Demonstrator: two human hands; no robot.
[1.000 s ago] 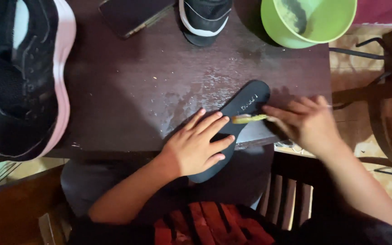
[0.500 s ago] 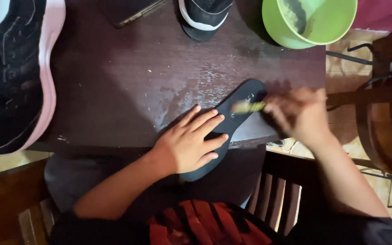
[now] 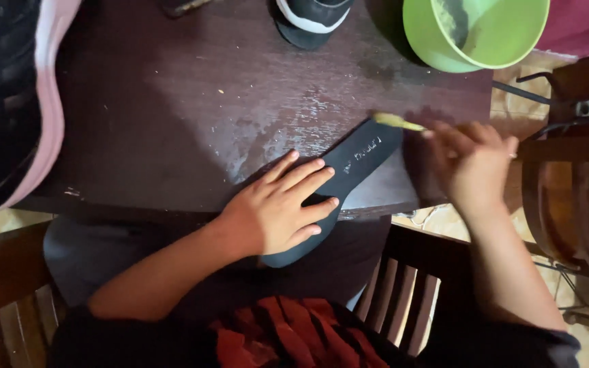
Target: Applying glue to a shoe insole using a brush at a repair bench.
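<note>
A black shoe insole (image 3: 359, 160) lies slantwise on the dark wooden table (image 3: 172, 109), its heel end hanging over the near edge. My left hand (image 3: 277, 208) presses flat on the insole's lower half, fingers spread. My right hand (image 3: 468, 163) is blurred at the table's right edge and grips a small yellowish brush (image 3: 397, 123), whose bristle end rests at the insole's toe tip.
A green plastic bowl (image 3: 485, 34) stands at the far right corner. A black sneaker with a pink sole (image 3: 8, 102) lies at the left, and another black shoe's toe (image 3: 308, 20) at the far edge. Wooden chairs (image 3: 574, 191) stand at the right and below.
My right hand has moved the brush from the middle of the insole up to its toe tip. My left hand has stayed pressed on the insole.
</note>
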